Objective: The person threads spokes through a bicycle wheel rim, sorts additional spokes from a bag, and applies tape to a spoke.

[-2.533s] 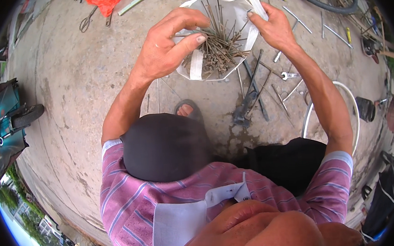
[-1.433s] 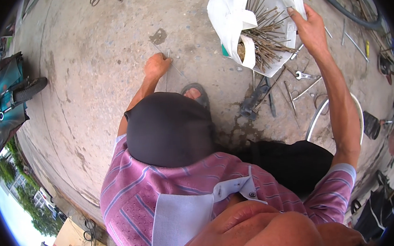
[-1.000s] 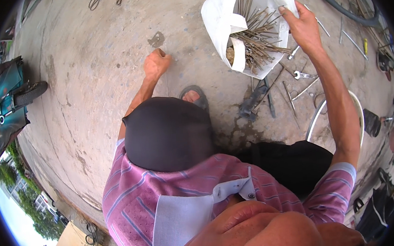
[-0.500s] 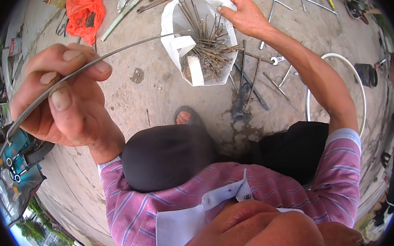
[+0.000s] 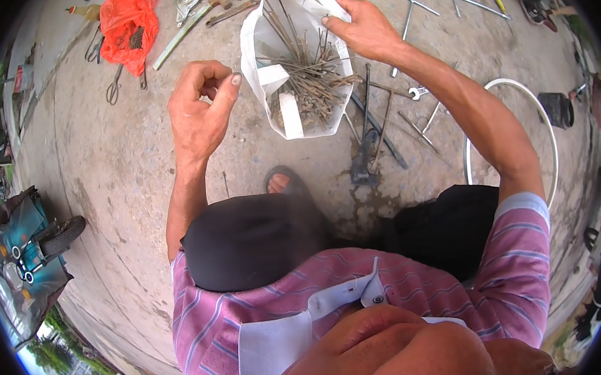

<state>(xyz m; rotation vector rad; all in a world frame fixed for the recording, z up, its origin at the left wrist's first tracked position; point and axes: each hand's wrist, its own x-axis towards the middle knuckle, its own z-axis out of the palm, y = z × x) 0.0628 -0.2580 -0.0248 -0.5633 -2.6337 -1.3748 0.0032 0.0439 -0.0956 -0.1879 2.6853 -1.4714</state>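
Note:
My right hand (image 5: pixel 372 33) grips the upper right rim of a white bag (image 5: pixel 252 58), thumb over the edge. The bag stands with its mouth wide, and a bundle of thin, rusty metal rods (image 5: pixel 315 75) like wheel spokes leans inside it. Left of the bag, not touching it, my left hand (image 5: pixel 202 100) is raised with its fingers loosely curled and the thumb apart from them. I see nothing in that hand; its palm side is partly hidden.
On the concrete lie an orange-red plastic bag (image 5: pixel 125 22), scissors (image 5: pixel 113 89), T-handled tools (image 5: pixel 409 2), a spanner (image 5: pixel 418 93) and a dark pump-like tool (image 5: pixel 365 158). A white hoop (image 5: pixel 545 121) rests at right. At far left stands a teal vehicle (image 5: pixel 29 245).
My left hand has moved right and away from me, toward the bag. The long, thin rod it held no longer shows in it. My right hand keeps its hold as the bag shifts slightly left.

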